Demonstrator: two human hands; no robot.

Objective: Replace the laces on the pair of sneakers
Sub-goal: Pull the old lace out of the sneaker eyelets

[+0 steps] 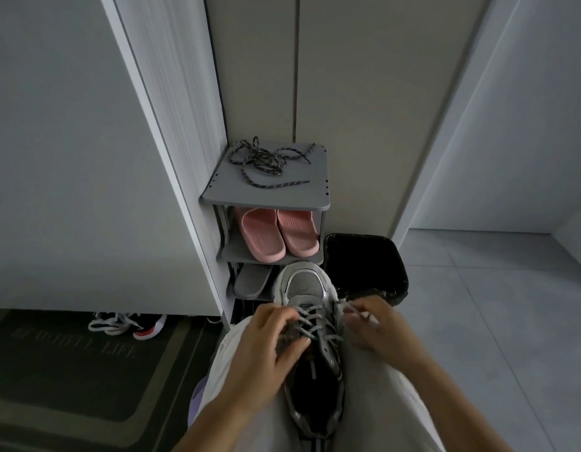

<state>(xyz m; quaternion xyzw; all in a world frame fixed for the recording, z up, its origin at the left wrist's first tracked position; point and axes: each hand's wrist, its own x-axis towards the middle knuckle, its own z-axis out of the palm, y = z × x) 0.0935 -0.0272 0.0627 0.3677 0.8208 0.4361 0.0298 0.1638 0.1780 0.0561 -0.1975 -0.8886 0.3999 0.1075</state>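
Grey-meshed and silver-trimmed, a sneaker is lying along a person's lap directly in front of the shoe rack, its toe pointing at the rack's lowest shelf. The left hand is gripping the sneaker over its laced middle, fingers curling onto the crossings and thumb pressing near the tongue. The right hand is pinching a loose end of the grey lace at the shoe's side; that hand is blurring, so which fingers are doing the pinching is hard to tell. Dark speckled laces are lying in a loose tangle on the rack's top shelf, well apart from both hands. Pink slippers are sitting on the shelf below, and a grey slipper is lying under those. A black bin is standing just beside the rack on the right, and a second sneaker is resting on the floor to the rack's left, at the edge of a doormat. Whether the grey lace is going in or coming out is not showing. The sneaker is looking light, soft in the upper and firm in the sole, so steadying it at the midfoot seems sound. The lace is looking limp and is probably best taken by its stiff tip and drawn one eyelet at a time, since tugging mid-length is likely only tightening the crossings.
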